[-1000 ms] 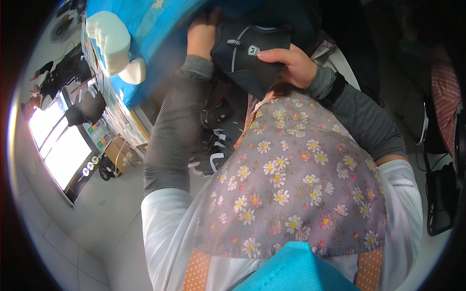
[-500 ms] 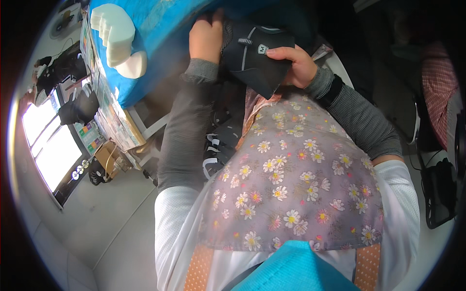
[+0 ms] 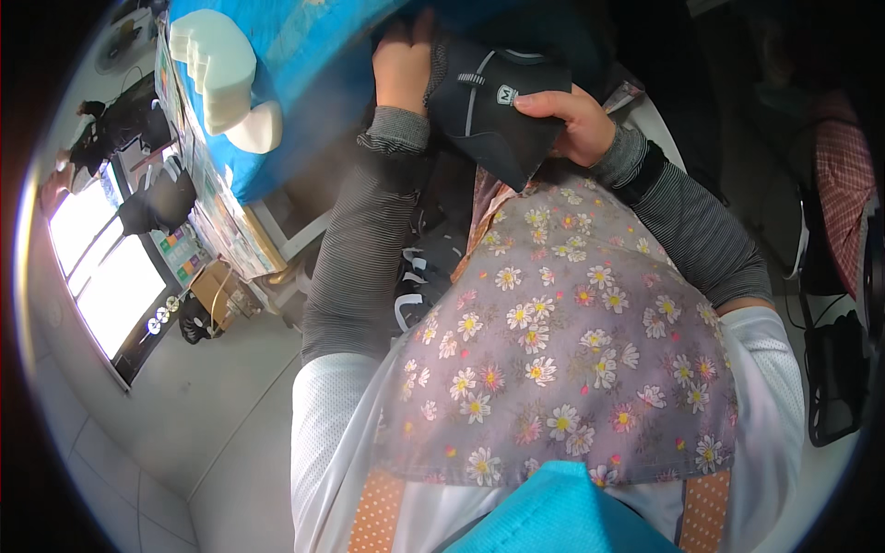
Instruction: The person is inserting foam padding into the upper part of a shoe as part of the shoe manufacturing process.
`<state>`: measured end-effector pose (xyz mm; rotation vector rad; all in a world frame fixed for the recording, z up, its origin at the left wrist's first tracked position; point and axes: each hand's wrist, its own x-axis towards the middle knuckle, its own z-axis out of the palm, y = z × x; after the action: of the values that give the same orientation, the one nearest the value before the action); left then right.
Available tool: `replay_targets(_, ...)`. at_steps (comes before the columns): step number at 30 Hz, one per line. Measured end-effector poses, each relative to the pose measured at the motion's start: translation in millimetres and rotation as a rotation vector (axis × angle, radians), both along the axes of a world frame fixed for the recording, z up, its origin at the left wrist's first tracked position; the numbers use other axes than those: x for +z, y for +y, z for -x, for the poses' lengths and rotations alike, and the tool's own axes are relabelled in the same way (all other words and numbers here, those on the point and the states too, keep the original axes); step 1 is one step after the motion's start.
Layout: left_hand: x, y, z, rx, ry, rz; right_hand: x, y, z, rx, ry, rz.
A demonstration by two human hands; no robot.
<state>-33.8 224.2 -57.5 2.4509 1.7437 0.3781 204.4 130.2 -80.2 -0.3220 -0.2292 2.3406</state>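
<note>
A black fabric piece (image 3: 502,115) with pale stitched lines and a small white badge is held in front of me, above my apron. My right hand (image 3: 583,127) grips its right side, the thumb flat on top near the badge and the other fingers hidden beneath. At the left edge, my left hand (image 3: 403,74) is closed on the same piece with its back showing; its fingertips are partly lost in shadow. The lower corner of the fabric hangs in a point over my lap.
Cream-white stacked foam shapes (image 3: 218,69) lie on a blue-covered table (image 3: 295,69) at the far left. Several black pieces with white marks (image 3: 426,267) sit below my left forearm. A cardboard box (image 3: 214,293) stands further left. At right are a checked garment (image 3: 841,166) and a black bag (image 3: 837,378).
Both hands and the black fabric piece have shifted slightly right and down in the picture. The grip looks the same, and the background has moved a little with the view.
</note>
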Motion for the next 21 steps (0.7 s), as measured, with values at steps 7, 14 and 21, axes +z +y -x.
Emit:
replay_targets(7, 13.8, -3.4, -15.9, 0.012, -0.029, -0.082, -6.4, -18.0, 13.2, -0.038, 0.394, 0.314)
replay_targets(14, 42.3, -13.2, -35.8, 0.521, -0.626, 0.137, 0.3, -29.1, 18.7, -0.042, -0.036, -0.097)
replay_targets(21, 16.3, -26.6, 6.9, 0.188, -0.496, -0.370, 9.0, -18.2, 15.0, -0.067, -0.426, -0.318)
